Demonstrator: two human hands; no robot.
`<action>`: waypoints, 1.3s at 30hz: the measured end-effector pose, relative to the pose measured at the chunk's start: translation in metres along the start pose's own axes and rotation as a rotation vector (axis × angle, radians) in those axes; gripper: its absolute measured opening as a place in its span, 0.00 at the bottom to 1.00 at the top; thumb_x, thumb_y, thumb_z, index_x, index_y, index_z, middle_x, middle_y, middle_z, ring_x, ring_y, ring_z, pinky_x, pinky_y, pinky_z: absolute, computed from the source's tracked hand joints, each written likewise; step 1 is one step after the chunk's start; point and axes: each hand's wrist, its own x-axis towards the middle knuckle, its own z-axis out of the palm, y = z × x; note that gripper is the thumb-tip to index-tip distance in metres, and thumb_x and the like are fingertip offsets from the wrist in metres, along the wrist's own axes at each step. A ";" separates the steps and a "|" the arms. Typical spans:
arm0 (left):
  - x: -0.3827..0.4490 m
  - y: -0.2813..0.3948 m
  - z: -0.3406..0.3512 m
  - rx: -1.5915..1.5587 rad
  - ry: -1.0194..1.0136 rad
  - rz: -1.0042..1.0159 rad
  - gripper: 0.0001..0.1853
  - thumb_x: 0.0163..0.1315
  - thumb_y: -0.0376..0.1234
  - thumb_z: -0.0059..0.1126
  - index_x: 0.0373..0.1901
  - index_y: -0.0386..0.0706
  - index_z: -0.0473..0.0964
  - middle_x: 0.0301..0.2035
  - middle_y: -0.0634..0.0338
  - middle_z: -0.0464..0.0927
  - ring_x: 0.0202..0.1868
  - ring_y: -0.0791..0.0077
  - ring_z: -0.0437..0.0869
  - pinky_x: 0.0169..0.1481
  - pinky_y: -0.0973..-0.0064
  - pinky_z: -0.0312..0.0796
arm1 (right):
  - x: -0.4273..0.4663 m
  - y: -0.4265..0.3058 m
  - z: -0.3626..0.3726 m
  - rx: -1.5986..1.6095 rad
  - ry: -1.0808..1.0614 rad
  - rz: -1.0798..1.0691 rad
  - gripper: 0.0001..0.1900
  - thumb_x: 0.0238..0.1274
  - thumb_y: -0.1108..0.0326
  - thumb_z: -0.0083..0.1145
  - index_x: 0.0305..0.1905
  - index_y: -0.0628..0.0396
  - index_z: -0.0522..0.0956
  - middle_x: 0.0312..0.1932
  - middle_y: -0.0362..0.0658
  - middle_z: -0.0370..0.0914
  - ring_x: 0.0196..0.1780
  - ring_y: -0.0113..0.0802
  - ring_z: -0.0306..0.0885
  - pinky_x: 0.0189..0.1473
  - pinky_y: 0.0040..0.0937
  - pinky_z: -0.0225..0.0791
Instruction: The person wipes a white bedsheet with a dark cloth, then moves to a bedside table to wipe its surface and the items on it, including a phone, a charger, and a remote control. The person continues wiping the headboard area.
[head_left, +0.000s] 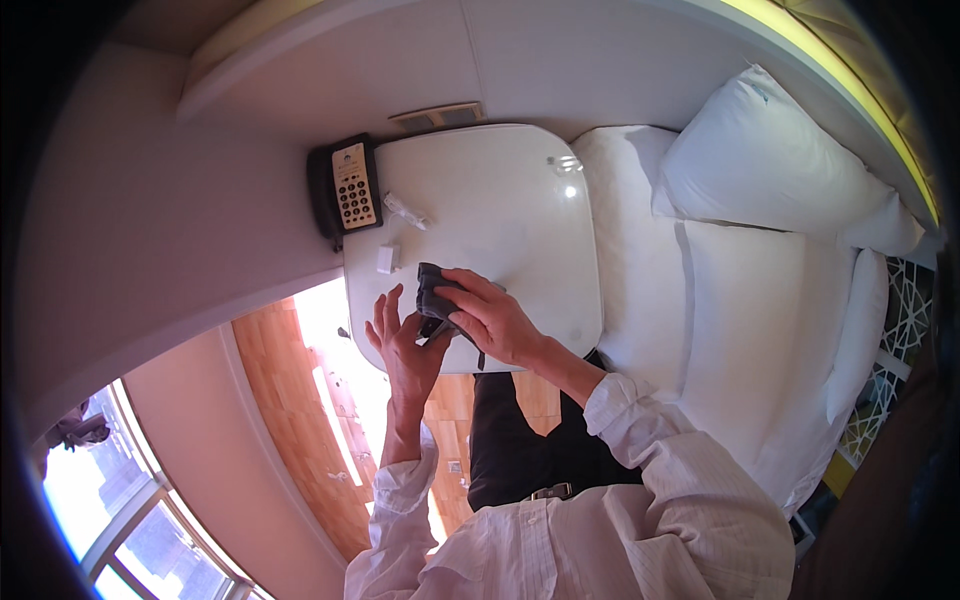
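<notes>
Over the near part of a white table (480, 202), my right hand (495, 315) grips a dark grey soft item (433, 291), which looks like a fabric pouch. My left hand (409, 345) pinches a small black object (429, 328) between thumb and forefinger at the pouch's lower end, its other fingers raised. Whether that object sits inside the pouch or only against it, I cannot tell. A short dark strap (481, 360) hangs below my right hand. Beyond my left hand lie a white charger plug (388, 259) and a bundled white cable (406, 211).
A black desk telephone (349, 187) stands at the table's far left corner by the wall. To the right is a bed with a white sheet (750, 315) and a white pillow (765, 157). Wooden floor (277, 352) and a window (142, 517) show at left.
</notes>
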 end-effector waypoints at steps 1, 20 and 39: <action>0.000 0.001 0.000 0.027 -0.013 0.001 0.19 0.47 0.33 0.83 0.41 0.39 0.88 0.74 0.49 0.71 0.79 0.41 0.64 0.78 0.26 0.49 | -0.002 0.001 0.000 -0.064 0.002 -0.041 0.17 0.75 0.75 0.63 0.65 0.58 0.82 0.76 0.51 0.72 0.74 0.55 0.77 0.71 0.46 0.75; 0.023 0.040 0.006 0.118 -0.151 0.071 0.17 0.42 0.32 0.82 0.36 0.42 0.88 0.72 0.52 0.72 0.79 0.45 0.65 0.77 0.23 0.50 | -0.035 0.044 0.012 0.407 0.262 0.402 0.16 0.85 0.67 0.54 0.67 0.57 0.82 0.35 0.42 0.83 0.37 0.27 0.77 0.42 0.29 0.73; -0.018 0.003 0.022 0.084 -0.013 0.129 0.29 0.44 0.27 0.80 0.54 0.45 0.85 0.70 0.57 0.76 0.80 0.45 0.66 0.81 0.28 0.47 | -0.046 0.046 0.003 -0.156 0.159 -0.026 0.15 0.68 0.74 0.68 0.57 0.56 0.83 0.68 0.47 0.81 0.78 0.53 0.71 0.76 0.55 0.67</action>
